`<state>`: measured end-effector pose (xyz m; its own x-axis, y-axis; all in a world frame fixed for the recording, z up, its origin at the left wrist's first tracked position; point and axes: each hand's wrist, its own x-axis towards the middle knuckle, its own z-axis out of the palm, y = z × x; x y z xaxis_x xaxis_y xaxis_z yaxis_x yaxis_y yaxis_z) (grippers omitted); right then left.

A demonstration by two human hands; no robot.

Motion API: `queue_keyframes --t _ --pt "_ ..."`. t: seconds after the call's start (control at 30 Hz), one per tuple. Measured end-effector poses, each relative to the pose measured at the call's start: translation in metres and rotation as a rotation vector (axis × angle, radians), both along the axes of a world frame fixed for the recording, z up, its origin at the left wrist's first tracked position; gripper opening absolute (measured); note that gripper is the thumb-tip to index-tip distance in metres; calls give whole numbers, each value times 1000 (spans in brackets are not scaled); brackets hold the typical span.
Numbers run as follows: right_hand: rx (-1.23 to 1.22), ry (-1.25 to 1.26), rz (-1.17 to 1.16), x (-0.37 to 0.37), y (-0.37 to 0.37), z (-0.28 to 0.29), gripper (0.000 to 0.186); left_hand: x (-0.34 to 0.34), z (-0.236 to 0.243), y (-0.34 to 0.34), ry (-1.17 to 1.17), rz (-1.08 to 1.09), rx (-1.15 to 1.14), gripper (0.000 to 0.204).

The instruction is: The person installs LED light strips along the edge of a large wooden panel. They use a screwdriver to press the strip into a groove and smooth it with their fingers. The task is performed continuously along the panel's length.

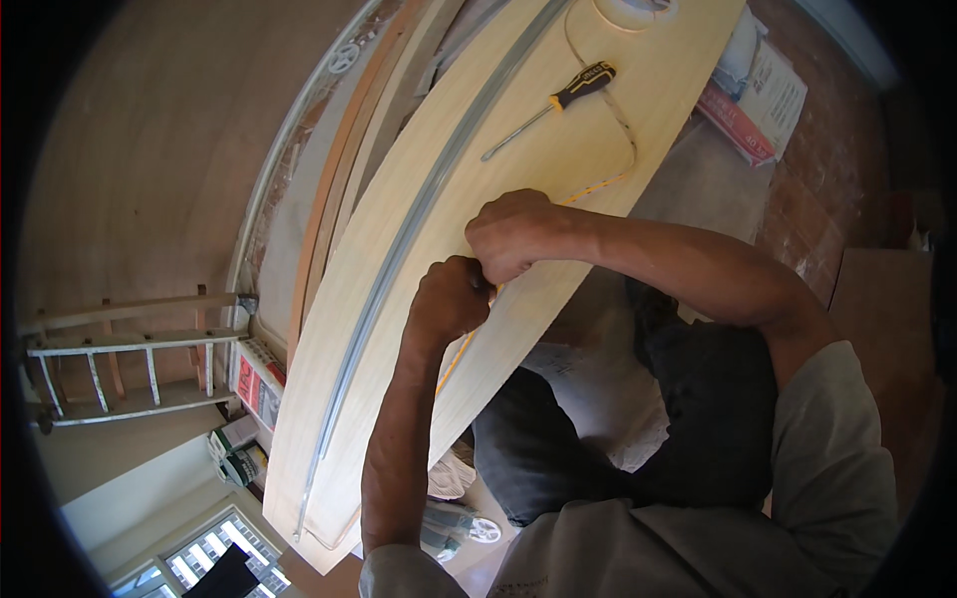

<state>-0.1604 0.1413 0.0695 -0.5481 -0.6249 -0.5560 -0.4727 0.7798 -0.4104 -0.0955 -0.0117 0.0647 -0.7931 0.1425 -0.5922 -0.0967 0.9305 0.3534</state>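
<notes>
A long pale wooden board (389, 339) runs diagonally beneath my hands, with a grey strip (399, 249) lying along it. My left hand (449, 299) and my right hand (513, 231) are closed and touching, knuckles up, on a thin yellow-and-white strip (454, 361) that extends from both sides of them. Whatever else is inside the fingers is hidden. Beyond my right hand, the strip curves up toward a pale coil (625, 20). A black-and-yellow screwdriver (583, 85) rests across the board near that curve.
Timber lengths (339, 179) lie left of the board. A ladder (130, 349) and red-and-white packages (257, 382) are at the left; more bags (758, 105) sit at top right. My legs are below the board's right edge. A window (199, 558) shows lower left.
</notes>
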Motion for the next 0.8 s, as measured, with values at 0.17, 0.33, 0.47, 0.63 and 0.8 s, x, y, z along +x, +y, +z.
queue_keyframes --t 0.17,0.33,0.47,0.63,0.8 --pt "-40 -5 27 -2 3 -8 25 -2 -5 17 -4 -46 -180 23" --pt "-19 9 72 -6 3 -3 30 -4 -6 18 -19 -76 -229 22" --pt "46 -90 109 -16 1 -2 29 -3 -2 18 -15 -99 -269 20" --pt "-24 -14 116 -12 8 4 30 -8 7 28 -66 -115 -297 21" --pt "-40 33 154 -9 6 7 32 -6 9 30 -85 -86 -320 19"
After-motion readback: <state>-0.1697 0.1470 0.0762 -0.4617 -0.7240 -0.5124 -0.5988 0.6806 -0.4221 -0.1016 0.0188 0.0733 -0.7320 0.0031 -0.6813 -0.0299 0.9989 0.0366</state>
